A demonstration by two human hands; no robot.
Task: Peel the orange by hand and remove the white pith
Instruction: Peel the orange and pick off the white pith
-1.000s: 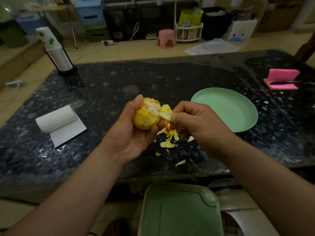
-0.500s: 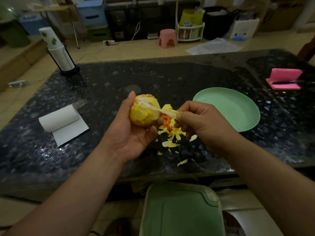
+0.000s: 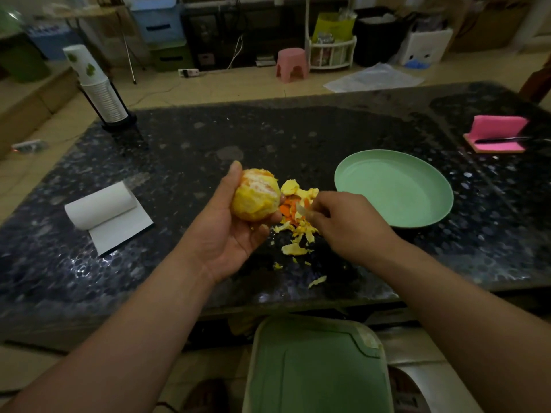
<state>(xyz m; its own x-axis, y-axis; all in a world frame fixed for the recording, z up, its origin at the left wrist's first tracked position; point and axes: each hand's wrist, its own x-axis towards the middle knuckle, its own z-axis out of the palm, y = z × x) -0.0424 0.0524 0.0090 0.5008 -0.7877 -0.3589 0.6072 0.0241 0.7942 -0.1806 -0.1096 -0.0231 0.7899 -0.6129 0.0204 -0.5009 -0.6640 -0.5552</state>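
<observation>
My left hand (image 3: 226,234) grips a partly peeled orange (image 3: 255,194) above the dark table; most of it is still covered in yellow-white pith, with bare flesh at the top. Just to its right, my right hand (image 3: 343,225) pinches a small pale strip of pith (image 3: 300,210) over a heap of peel scraps (image 3: 298,231). The heap of yellow and orange pieces lies on the table between my hands. An empty green plate (image 3: 393,189) sits right of the heap.
A paper towel roll (image 3: 101,210) lies at the left. A stack of paper cups (image 3: 98,87) stands at the far left corner. A pink sponge with a dark utensil (image 3: 495,134) lies at the right. A green stool (image 3: 316,368) stands under the table's near edge.
The pith strip has come free of the orange. My right hand has carried it down and away to the right, over the scrap heap. My left hand turned the orange slightly.
</observation>
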